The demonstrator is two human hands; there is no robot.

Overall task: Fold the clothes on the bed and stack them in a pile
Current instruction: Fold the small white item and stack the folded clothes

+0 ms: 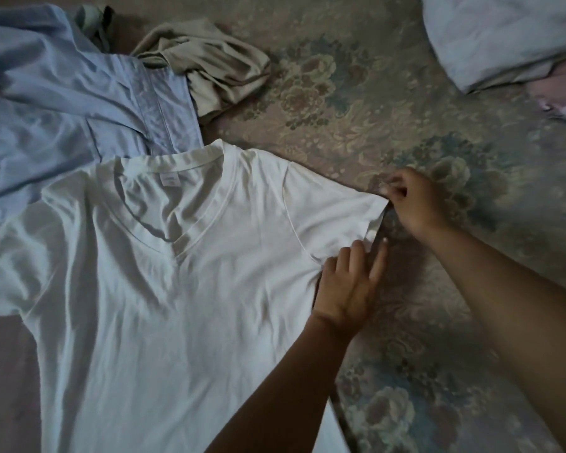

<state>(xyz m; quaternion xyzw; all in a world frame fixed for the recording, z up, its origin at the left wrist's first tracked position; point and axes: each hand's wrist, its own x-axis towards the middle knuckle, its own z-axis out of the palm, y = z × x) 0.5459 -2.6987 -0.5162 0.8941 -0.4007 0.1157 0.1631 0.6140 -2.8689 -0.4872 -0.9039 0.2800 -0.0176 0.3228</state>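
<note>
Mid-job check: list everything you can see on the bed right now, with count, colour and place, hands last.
white T-shirt: one, white, V-neck, spread flat at centre and left, not yet folded.
blue shirt: one, light blue, crumpled at upper left, its edge under the T-shirt's collar.
beige garment: one, beige, bunched at top centre beside the blue shirt.
green cloth: one, greenish, mostly hidden behind the blue shirt at the top.
pale bundle: one, pale bluish white, upper right corner.
pink cloth: one, pink, under the bundle at right edge.
bedspread: one, floral, under everything.
left hand: fingers straight, pressing the T-shirt below the sleeve.
right hand: pinches the sleeve's hem.
</note>
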